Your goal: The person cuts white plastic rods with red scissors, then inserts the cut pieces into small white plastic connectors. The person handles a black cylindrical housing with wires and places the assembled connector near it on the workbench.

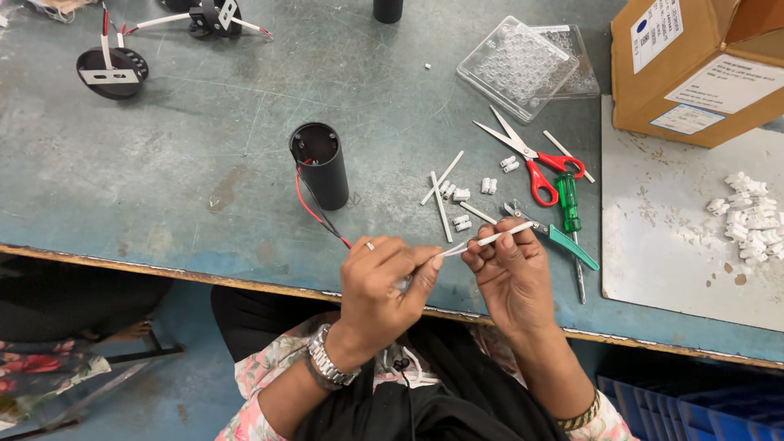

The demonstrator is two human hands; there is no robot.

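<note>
A black tube stands on the table, its red and black wires running toward the left hand. That hand curls shut, pinching the near end of a white sleeve. The right hand grips its middle. The sleeve's long axis slants up and right, toward the scissors.

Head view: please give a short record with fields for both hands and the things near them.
left hand: pinches wire end, wears ring and watch
right hand: holds thin white sleeve
black cylinder: upright on table, red and black wires lead to the hands
scissors: red handles, lying open
screwdriver: green, beside scissors
white connectors: heap at right
</note>
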